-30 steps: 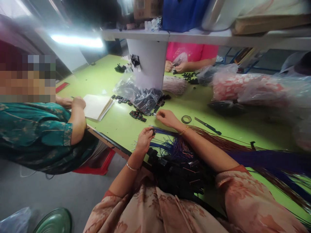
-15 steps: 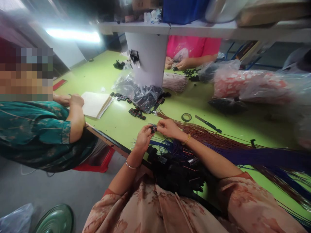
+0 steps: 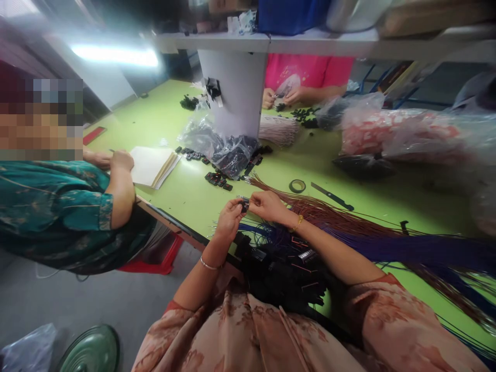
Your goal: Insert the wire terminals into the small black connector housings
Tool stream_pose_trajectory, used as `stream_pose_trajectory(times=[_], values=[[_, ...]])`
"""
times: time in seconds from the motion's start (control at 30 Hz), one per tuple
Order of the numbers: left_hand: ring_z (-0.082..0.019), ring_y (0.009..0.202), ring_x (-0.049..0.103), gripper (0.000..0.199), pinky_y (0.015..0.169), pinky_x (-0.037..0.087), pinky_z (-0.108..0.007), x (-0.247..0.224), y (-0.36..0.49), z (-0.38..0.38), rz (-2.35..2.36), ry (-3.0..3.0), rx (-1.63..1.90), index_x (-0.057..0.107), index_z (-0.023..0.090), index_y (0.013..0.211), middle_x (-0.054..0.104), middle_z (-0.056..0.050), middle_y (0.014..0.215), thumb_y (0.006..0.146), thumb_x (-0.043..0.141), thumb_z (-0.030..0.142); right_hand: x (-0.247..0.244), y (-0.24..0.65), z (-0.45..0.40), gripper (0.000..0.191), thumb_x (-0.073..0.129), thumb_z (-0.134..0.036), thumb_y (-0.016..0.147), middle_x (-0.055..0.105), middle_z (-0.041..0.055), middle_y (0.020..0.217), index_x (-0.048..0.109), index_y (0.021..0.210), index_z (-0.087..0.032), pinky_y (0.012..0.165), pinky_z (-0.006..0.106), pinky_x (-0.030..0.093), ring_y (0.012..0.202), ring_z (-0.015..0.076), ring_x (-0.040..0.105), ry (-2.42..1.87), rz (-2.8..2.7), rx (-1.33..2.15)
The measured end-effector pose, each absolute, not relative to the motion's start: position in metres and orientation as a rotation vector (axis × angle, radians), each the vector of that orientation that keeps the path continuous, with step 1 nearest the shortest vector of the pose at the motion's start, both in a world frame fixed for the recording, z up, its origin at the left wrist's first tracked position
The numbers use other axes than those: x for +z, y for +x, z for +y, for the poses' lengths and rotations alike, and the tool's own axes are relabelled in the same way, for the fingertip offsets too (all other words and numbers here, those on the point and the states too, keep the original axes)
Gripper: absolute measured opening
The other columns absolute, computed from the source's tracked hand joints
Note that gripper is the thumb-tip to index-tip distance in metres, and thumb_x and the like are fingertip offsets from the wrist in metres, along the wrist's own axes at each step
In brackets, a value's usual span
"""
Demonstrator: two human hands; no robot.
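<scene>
Landmark: tape roll (image 3: 297, 186). Left of it and nearer me, my left hand (image 3: 228, 219) grips a small black connector (image 3: 244, 205) between thumb and fingers. My right hand (image 3: 269, 206) meets it, fingertips pinched narrow (any wire held there is unclear).

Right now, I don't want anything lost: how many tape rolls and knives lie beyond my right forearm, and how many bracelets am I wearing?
Dark tape roll with yellowish core: 1
Long flat knife with black handle: 1
Bracelets, one silver-coloured band, one gold-coloured band: 2
Total: 4
</scene>
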State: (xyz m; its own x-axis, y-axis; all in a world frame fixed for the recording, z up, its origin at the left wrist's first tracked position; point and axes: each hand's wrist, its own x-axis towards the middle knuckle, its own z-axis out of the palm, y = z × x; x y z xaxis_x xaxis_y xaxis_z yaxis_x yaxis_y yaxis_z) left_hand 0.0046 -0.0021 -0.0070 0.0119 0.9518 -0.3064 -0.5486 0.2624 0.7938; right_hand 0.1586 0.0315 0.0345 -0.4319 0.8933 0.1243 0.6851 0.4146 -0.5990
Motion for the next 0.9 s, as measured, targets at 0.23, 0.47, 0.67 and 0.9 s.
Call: stream_pose_trajectory(times=[0.23, 0.47, 0.67, 0.9], values=[[-0.008, 0.068, 0.057, 0.032, 0.068, 0.044, -0.022, -0.006, 0.006, -0.004, 1.001, 0.556, 1.233, 0.064, 0.015, 0.089, 0.066, -0.001, 0.079, 0.061, 0.079, 0.021, 0.032, 0.157, 0.031, 0.016, 0.053, -0.024, 0.079, 0.058, 0.0009, 0.063, 0.061, 0.068, -0.015, 0.057, 0.023, 0.026, 0.058, 0.0103, 0.043, -1.280, -2.301, 0.654], [-0.009, 0.069, 0.057, 0.031, 0.067, 0.044, -0.023, -0.007, 0.004, -0.003, 0.996, 0.533, 1.237, 0.064, 0.015, 0.087, 0.066, -0.002, 0.080, 0.061, 0.080, 0.021, 0.031, 0.158, 0.028, 0.015, 0.050, -0.021, 0.079, 0.055, -0.0002, 0.062, 0.059, 0.068, -0.015, 0.056, 0.023, 0.025, 0.057, 0.0099, 0.040, -1.220, -2.331, 0.671], [-0.011, 0.069, 0.057, 0.030, 0.069, 0.045, -0.025, 0.004, 0.010, -0.012, 1.099, 0.689, 1.268, 0.065, 0.015, 0.087, 0.066, -0.003, 0.078, 0.062, 0.079, 0.025, 0.033, 0.164, 0.035, 0.020, 0.049, -0.025, 0.080, 0.052, -0.0019, 0.059, 0.056, 0.064, -0.015, 0.056, 0.022, 0.026, 0.056, 0.0090, 0.039, -1.205, -2.291, 0.773], [-0.023, 0.099, 0.061, 0.021, 0.095, 0.045, -0.037, 0.060, 0.061, -0.073, 0.881, 1.681, 1.160, 0.071, 0.022, 0.100, 0.069, -0.009, 0.102, 0.084, 0.058, 0.024, 0.056, 0.160, 0.047, 0.019, 0.051, -0.024, 0.078, 0.062, 0.0014, 0.064, 0.064, 0.068, -0.015, 0.057, 0.024, 0.032, 0.060, 0.0120, 0.050, -1.197, -2.557, 0.939]])
